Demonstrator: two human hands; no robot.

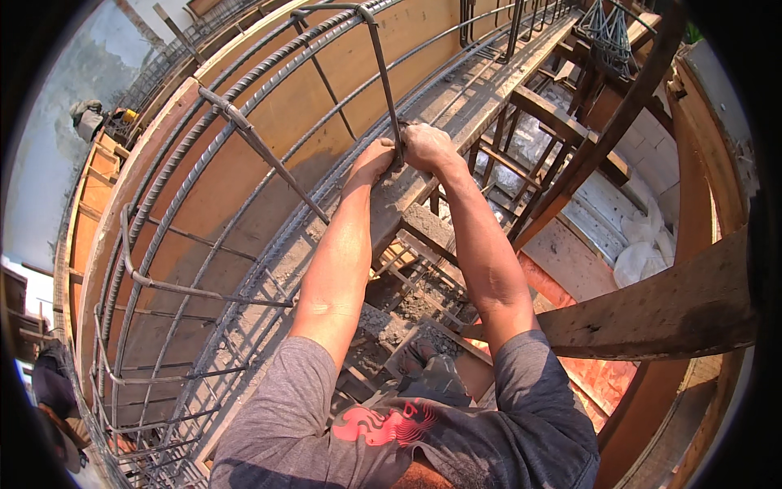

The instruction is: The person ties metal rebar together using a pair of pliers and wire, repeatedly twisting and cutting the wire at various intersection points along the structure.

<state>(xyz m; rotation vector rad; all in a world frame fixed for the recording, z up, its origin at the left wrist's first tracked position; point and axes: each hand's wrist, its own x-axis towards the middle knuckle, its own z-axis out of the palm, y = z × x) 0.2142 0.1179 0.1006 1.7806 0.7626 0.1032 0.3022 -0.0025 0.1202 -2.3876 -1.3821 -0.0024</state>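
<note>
Both my arms stretch forward to the lower end of a steel rebar stirrup [379, 61], whose upright leg comes down between my hands. My left hand [374, 160] is closed at that lower end, on its left side. Just to the right, my right hand [428, 149] is closed in a fist against the same leg. The fingertips of both hands are partly hidden, and I cannot make out any small item among them. The stirrup's top hooks over long ribbed rebars [269, 77] that curve along the left.
Curved plywood formwork [244, 155] stands behind the rebar cage. A timber ledge [472, 106] runs under my hands. To the right are a slanted wooden post [603, 155], a thick wooden beam [652, 306] and a bundle of bent steel [604, 37]. Other people are partly visible at far left.
</note>
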